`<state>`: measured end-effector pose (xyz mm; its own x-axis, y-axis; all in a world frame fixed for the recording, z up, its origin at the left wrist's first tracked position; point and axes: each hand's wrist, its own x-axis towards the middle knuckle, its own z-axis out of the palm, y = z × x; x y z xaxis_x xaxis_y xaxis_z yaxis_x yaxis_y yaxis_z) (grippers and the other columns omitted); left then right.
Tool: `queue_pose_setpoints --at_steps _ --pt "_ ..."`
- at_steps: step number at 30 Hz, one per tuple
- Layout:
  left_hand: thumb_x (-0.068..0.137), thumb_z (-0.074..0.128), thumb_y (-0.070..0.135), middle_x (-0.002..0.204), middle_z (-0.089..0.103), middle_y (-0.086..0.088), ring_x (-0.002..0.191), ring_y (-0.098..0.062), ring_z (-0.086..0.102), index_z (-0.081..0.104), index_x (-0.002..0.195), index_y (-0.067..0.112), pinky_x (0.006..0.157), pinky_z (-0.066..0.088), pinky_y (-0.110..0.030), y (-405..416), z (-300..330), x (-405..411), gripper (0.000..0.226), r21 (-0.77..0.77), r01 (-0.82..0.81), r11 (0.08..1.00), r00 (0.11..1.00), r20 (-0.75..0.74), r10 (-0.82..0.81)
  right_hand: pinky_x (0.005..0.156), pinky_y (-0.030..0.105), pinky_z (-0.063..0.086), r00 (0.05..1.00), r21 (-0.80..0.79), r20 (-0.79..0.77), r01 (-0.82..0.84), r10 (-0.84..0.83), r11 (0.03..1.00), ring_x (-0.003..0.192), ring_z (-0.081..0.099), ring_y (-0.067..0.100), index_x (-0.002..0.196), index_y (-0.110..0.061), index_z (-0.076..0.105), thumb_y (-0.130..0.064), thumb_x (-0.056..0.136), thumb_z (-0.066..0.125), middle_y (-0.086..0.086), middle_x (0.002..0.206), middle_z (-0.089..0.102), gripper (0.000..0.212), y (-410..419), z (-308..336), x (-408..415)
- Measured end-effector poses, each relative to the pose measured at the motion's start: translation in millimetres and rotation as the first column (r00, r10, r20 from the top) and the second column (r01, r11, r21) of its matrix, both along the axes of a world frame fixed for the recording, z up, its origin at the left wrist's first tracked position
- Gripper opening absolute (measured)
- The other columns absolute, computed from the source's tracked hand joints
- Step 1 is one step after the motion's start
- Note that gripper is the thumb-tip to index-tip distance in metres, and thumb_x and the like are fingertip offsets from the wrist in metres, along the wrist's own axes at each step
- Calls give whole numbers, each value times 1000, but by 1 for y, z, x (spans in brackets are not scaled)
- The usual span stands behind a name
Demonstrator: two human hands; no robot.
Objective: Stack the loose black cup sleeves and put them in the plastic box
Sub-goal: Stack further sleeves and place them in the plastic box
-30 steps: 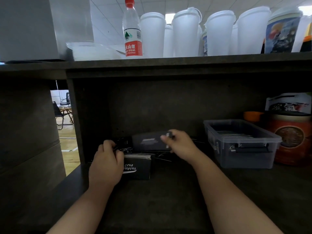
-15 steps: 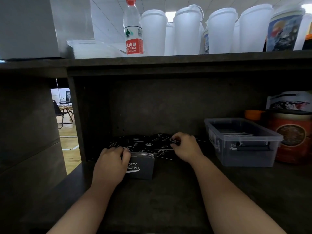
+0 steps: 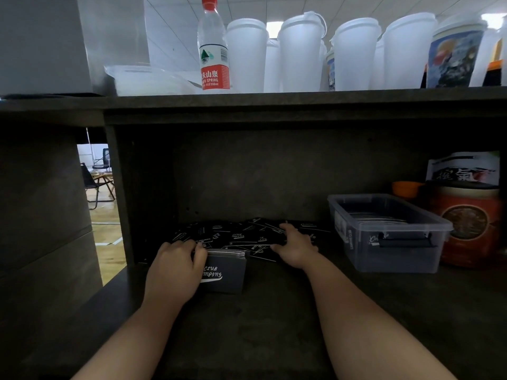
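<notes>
now left hand (image 3: 175,266) grips sleeve stack (image 3: 226,271); right hand (image 3: 295,246) on loose sleeves (image 3: 236,235).

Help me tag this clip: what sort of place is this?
Probably a drinks counter in a café or tea shop: lidded white plastic cups line the top shelf, printed black cup sleeves lie below, beside a clear plastic box.

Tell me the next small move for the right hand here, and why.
Probably pinch one loose sleeve from the scattered pile and carry it to the stack. The right hand rests on the pile with nothing visibly lifted, the left hand holds the stack upright on edge, ready to take another, and many sleeves still lie loose, so the box can wait.
</notes>
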<state>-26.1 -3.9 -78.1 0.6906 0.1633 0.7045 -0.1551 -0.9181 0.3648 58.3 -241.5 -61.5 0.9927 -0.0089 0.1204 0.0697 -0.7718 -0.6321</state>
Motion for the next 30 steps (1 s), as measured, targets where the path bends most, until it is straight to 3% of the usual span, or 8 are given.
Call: queue_pose_setpoints --at_steps 4,7,12,16,21,24,27,30 --pt "96 47 27 74 59 -2 78 -18 48 60 74 16 64 34 -31 1 -1 1 29 -5 3 1000 1000 -9 -3 112 48 23 1000 -26 22 -18 19 999 138 30 28 143 -33 34 -35 88 66 2 145 43 64 0 1 5" --pt "97 46 28 74 59 -1 79 -18 49 61 75 15 65 34 -31 1 -1 1 29 0 3 1000 1000 -19 -3 107 41 40 998 244 52 13 -27 970 125 48 26 139 -23 45 -14 82 70 9 140 48 63 -7 6 11" --pt "97 45 28 74 56 0 81 -18 48 62 76 14 66 35 -31 0 1 1 30 -19 7 1000 999 -33 -8 91 23 42 960 626 -15 227 -280 746 124 50 27 136 -10 52 1 87 52 11 139 50 51 -18 12 10" --pt "97 47 26 73 55 0 80 -18 48 62 76 13 65 34 -30 -1 1 0 29 -23 12 1000 1000 -22 -13 85 24 43 884 823 98 186 -458 536 112 56 21 111 -16 64 6 87 53 7 122 59 34 -14 21 0" --pt "94 51 23 68 52 -1 77 -19 46 59 70 13 64 33 -30 -2 1 -2 28 -29 -8 1000 1000 4 8 70 10 42 669 650 542 51 -510 758 82 56 3 88 -24 60 0 86 63 1 100 61 25 -1 30 -23" --pt "93 56 24 68 49 0 77 -22 48 65 71 10 64 34 -30 -1 1 -2 28 0 -24 1000 1000 19 24 69 11 42 780 650 514 -83 -356 755 81 58 4 83 -24 61 -1 84 67 -3 90 61 25 9 28 -25" --pt "91 62 31 72 49 -1 81 -26 53 68 69 9 66 36 -31 2 2 -2 32 7 -31 1000 999 36 30 73 27 50 949 664 316 -234 17 710 83 60 13 81 -24 62 1 81 71 -2 84 60 27 22 23 -26" --pt "87 66 37 90 52 -7 88 -23 51 64 84 10 71 42 -32 0 2 -4 28 -58 -17 998 998 66 21 76 28 55 931 625 114 -339 347 703 88 63 13 89 -21 65 0 84 69 0 88 62 21 26 20 -33"
